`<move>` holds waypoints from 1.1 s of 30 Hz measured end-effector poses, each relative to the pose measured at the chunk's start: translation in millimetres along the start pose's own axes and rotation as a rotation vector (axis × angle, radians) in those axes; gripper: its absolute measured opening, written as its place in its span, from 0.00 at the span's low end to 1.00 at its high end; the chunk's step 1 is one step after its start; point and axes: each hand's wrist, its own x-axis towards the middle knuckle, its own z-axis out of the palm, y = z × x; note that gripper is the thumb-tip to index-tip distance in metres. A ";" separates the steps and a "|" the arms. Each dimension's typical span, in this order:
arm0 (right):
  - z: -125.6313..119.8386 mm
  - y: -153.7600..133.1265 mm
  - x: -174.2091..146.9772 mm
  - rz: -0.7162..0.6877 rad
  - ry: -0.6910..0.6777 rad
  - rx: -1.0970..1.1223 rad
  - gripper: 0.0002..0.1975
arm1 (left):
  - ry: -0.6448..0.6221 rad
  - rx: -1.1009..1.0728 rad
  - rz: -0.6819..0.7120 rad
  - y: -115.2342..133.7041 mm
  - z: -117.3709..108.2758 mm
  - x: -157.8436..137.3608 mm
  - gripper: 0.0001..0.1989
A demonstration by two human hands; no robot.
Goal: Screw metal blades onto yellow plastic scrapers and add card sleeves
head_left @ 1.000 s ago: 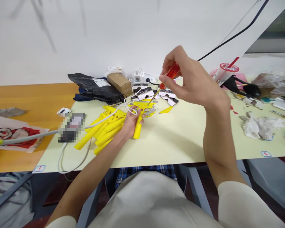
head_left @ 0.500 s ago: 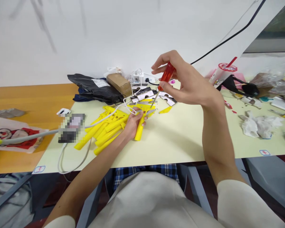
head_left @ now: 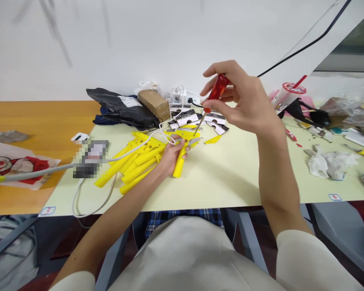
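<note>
Pale desk: yellow handles heaped left of centre, black bag laid along the back, black-and-white cards strewn to its right, crumpled tissue spread far right (one device, left, pixelated).

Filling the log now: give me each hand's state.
Left hand: closed, holding a yellow-handled piece.
Right hand: holding a red-handled screwdriver.

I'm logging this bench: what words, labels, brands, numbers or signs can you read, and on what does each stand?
None readable with certainty.
Left sticker and right sticker: red marks in blue frames, too small.
White label on black bag: too small.
Black-and-white cards: too small.
Grey object: pixelated out.
Cup and red packet: print blurred.
Snowman bag: picture, no words visible.
Red screwdriver, yellow tool: no text visible.
</note>
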 end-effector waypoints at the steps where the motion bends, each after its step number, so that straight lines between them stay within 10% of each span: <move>1: 0.6 1.8 0.4 0.002 0.037 -0.023 0.19 | -0.006 -0.001 -0.002 0.1 -0.1 0.1 0.25; 33: 11.1 18.2 6.2 -0.090 0.122 -0.073 0.21 | 0.043 -0.066 0.009 2.2 -7.8 5.2 0.24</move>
